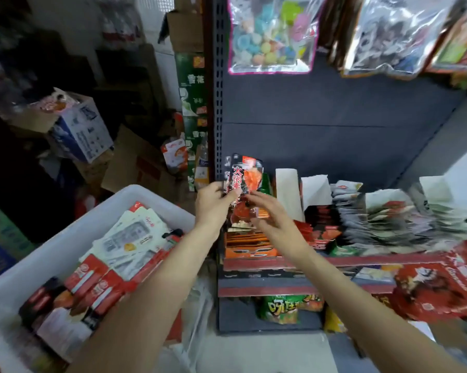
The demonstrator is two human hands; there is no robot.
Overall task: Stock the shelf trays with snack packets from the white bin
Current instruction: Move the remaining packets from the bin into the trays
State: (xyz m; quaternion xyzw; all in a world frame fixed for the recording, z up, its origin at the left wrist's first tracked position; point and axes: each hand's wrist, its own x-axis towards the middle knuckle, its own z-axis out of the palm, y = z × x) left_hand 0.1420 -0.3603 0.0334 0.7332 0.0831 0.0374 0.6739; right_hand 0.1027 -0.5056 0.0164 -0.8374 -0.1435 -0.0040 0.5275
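Head view: left hand [213, 203] pinches black-red snack packets [244, 176], upright, glossy

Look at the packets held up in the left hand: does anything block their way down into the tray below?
Nothing solid does. The packets sit in the left hand above the orange-fronted tray. Only the right hand, fingers spread, hovers between them.
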